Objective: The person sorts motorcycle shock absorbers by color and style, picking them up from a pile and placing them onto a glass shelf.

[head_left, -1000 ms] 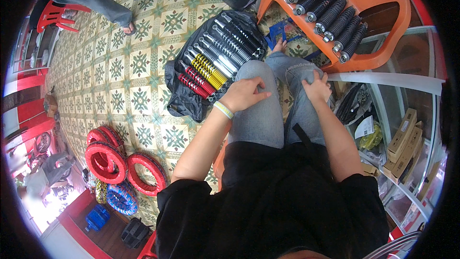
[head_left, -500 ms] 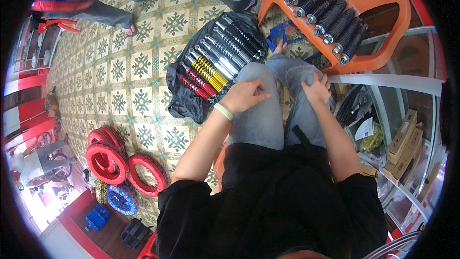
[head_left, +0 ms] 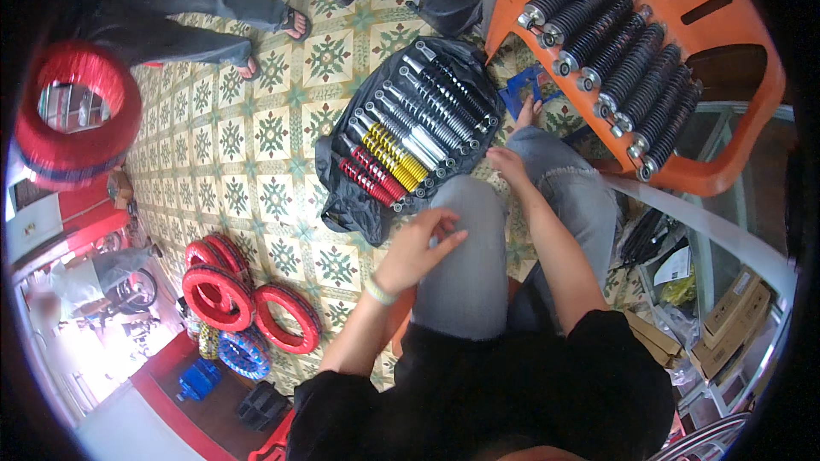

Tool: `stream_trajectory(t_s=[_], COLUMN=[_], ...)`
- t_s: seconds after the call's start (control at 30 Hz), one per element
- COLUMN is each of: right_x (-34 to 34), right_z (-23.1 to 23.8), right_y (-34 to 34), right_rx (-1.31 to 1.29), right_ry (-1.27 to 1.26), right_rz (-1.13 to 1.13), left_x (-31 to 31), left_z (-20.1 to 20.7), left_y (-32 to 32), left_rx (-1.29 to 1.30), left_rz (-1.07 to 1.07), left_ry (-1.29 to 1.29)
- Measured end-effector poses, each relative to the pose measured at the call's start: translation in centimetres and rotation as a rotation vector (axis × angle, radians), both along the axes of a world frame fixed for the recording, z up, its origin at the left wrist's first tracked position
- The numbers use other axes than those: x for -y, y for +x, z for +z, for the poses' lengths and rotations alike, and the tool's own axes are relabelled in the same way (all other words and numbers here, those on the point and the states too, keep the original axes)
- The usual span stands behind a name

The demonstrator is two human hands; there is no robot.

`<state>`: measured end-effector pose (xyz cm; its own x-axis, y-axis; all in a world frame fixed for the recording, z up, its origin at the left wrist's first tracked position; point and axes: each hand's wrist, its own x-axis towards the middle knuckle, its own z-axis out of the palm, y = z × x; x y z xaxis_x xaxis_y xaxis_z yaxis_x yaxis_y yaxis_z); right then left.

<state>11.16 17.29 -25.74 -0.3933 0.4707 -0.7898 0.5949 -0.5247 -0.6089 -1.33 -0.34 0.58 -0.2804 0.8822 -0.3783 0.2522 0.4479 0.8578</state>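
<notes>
My left hand (head_left: 420, 249) hovers over my left thigh, thumb and fingers apart, holding nothing. My right hand (head_left: 510, 167) is between my knees, fingers stretched forward and nothing seen in them. Just beyond both hands, a black plastic sheet (head_left: 337, 205) on the tiled floor carries a row of motorcycle shock absorbers: red ones (head_left: 373, 176), yellow ones (head_left: 389, 152), chrome ones (head_left: 420, 141) and black ones (head_left: 453, 85). To the right, more black-spring shock absorbers (head_left: 628, 60) lie side by side on an orange plastic chair (head_left: 726, 175).
Red-wrapped tyres (head_left: 286, 318) and a blue-wrapped tyre (head_left: 243, 354) lie at the left. A person in jeans (head_left: 184, 8) stands at the far left beside a red-wrapped tyre (head_left: 81, 141). A glass cabinet with cardboard boxes (head_left: 730, 316) is at my right. A blue piece (head_left: 521, 90) lies by my foot.
My right hand has left my right knee and moved left, between the knees. My left hand has drawn back slightly. The view has shifted, and the red tyre by the person is lower.
</notes>
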Motion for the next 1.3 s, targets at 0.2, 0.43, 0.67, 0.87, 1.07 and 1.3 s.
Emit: stream_trajectory(t_s=[0.2,0.43,0.67,0.87,1.07,1.3], right_x=[-3.1,-6.4,-7.4,-8.2,-7.7,-8.3], right_z=[-11.4,-16.5,-19.9,-20.3,-19.1,-15.2], right_y=[2.2,-1.7,-3.6,-4.2,-4.9,-4.9], right_rx=[-0.213,-0.24,-0.208,-0.289,-0.257,-0.235], right_ry=[-0.562,-0.606,-0.659,-0.779,-0.758,-0.726], right_rz=[-0.641,-0.848,-0.78,-0.849,-0.988,-0.879], left_x=[0.7,2.1,2.8,3.6,3.7,3.3], left_z=[-2.9,-6.2,-7.8,-8.3,-8.5,-19.0], left_y=[-1.1,-2.7,-2.7,-2.8,-2.2,0.7], left_rx=[0.453,0.6,0.658,0.679,0.753,0.496], left_rz=[0.511,0.862,0.921,0.988,1.008,0.631], left_ry=[-0.183,-0.452,-0.571,-0.579,-0.584,-0.502])
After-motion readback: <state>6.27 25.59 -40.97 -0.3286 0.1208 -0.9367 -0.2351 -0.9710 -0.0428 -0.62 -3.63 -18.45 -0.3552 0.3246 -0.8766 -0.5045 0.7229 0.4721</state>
